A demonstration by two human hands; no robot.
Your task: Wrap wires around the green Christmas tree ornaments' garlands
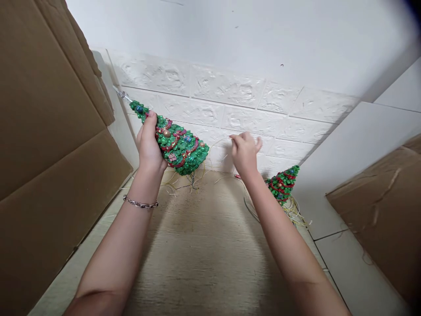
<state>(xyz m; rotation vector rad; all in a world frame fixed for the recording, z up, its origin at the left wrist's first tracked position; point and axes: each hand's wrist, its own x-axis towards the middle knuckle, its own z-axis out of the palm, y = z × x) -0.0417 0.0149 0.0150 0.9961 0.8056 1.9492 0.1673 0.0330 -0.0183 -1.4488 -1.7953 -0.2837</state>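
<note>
My left hand (pixel 149 145) is wrapped round a small green glittery Christmas tree (pixel 177 145) with red ribbon and little baubles. I hold it tilted, tip toward the upper left, above the wooden board (pixel 200 245). Thin wires (pixel 190 179) hang from its base. My right hand (pixel 245 151) is raised beside the tree's base with fingertips pinched on a thin pale wire (pixel 221 141) that loops toward the tree. A second small green tree (pixel 283 183) lies behind my right forearm, on a tangle of yellow and green wires (pixel 294 213).
A large cardboard sheet (pixel 46 131) stands at the left and another cardboard piece (pixel 384 210) leans at the right. A white brick-pattern wall (pixel 237 96) is straight ahead. White floor tiles (pixel 355 272) border the board on the right.
</note>
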